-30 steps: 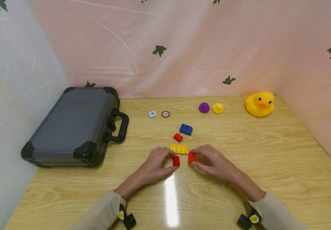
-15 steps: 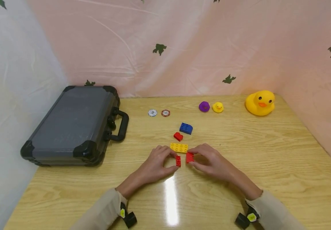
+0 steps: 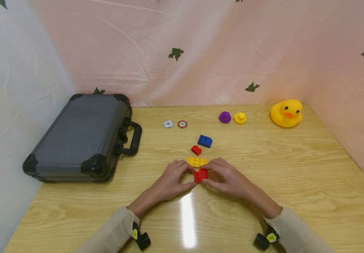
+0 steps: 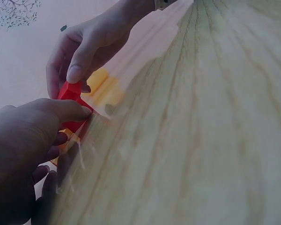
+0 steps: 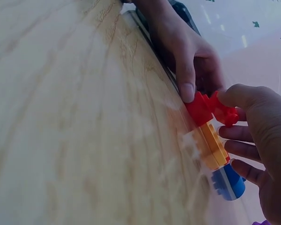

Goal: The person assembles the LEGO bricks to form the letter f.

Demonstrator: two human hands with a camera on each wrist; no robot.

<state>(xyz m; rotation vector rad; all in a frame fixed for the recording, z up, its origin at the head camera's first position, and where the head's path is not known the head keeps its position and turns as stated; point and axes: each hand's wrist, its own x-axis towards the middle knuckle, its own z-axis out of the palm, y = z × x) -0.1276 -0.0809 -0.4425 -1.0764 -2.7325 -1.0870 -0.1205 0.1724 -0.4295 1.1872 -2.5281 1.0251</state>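
Note:
In the head view my left hand [image 3: 173, 180] pinches a small red toy brick [image 3: 196, 177], studs up, between thumb and fingers at the tabletop. Opposite, my right hand [image 3: 229, 176] pinches a second red brick [image 3: 203, 174] with a notched side. The right-hand brick overlaps the right part of the left one, and the right wrist view has this notched brick [image 5: 225, 111] tilted beside its partner [image 5: 198, 110]. Just beyond the fingertips lies a yellow eight-stud brick [image 3: 197, 162]. Fingers partly cover both red pieces.
Behind the yellow brick lie another red brick [image 3: 196, 150] and a blue brick [image 3: 205, 141]. Farther back are two poker chips [image 3: 168, 124], a purple duck [image 3: 224, 117], a small yellow duck [image 3: 240, 118] and a large duck [image 3: 286, 113]. A grey case [image 3: 84, 137] stands left.
My right hand has moved left with its red brick, closing the gap to the left one. The left brick has turned so its studs show; the left hand has shifted slightly right.

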